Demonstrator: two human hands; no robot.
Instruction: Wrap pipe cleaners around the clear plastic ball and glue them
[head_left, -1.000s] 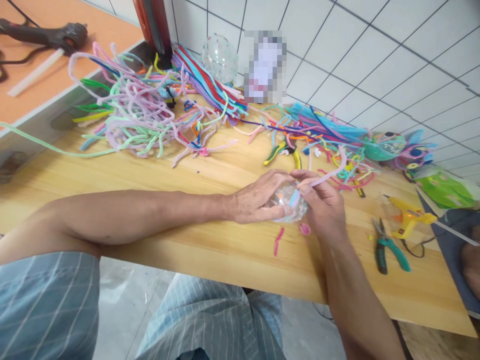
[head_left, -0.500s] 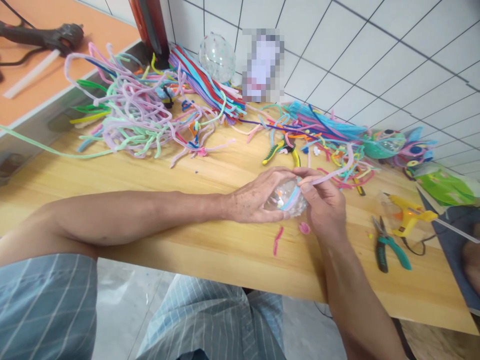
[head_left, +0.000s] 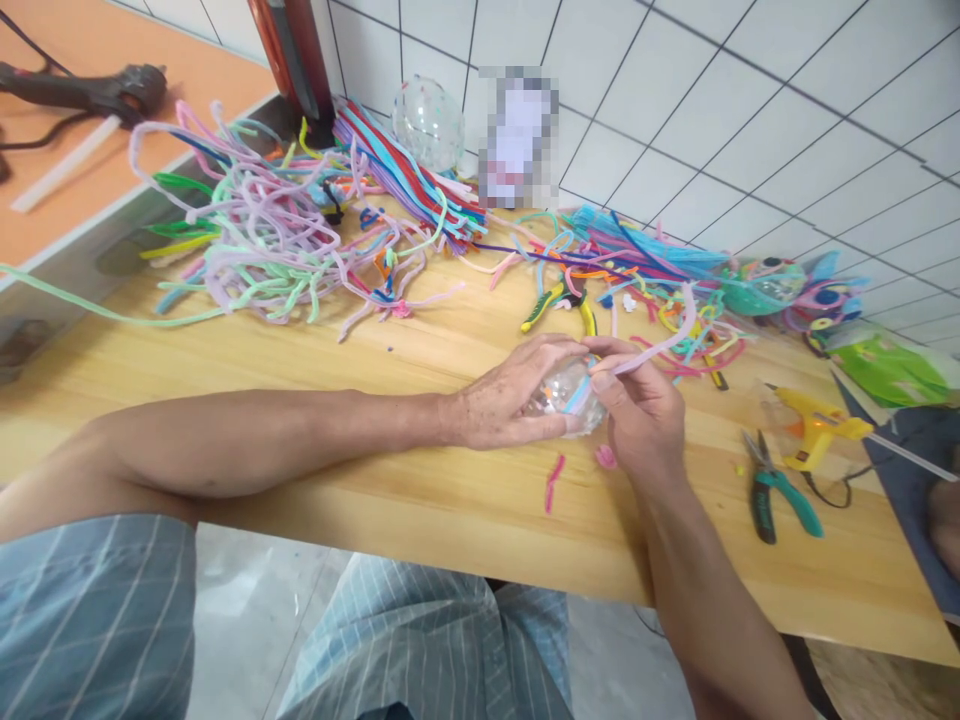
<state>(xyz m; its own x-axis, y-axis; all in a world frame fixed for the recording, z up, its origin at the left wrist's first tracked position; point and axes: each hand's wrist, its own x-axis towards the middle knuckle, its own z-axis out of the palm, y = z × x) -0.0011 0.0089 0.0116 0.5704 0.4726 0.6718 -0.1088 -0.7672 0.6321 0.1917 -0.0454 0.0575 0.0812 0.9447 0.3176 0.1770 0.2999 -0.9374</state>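
Note:
My left hand point(head_left: 514, 398) is wrapped round a clear plastic ball point(head_left: 555, 392) just above the wooden table. A blue and a lilac strip run across the ball's surface. My right hand point(head_left: 642, 405) pinches a lilac pipe cleaner point(head_left: 660, 346) between thumb and fingers, against the ball's right side; its free end curves up and away. The fingertips partly cover where it meets the ball. Below the hands lie a short red pipe cleaner piece point(head_left: 553, 484) and a small pink coil point(head_left: 605, 457).
Tangled pipe cleaners point(head_left: 262, 225) and a bundle point(head_left: 420, 185) fill the back left. Yellow-black pliers point(head_left: 544, 305) lie beyond my hands. Teal-handled pliers point(head_left: 780, 495) and a yellow glue gun point(head_left: 814, 425) are at the right. Another clear ball point(head_left: 429, 122) stands near the tiled wall.
The view has shifted slightly. Both hands keep their hold, and the ball appears turned a little, its coloured strips now closer to my right thumb.

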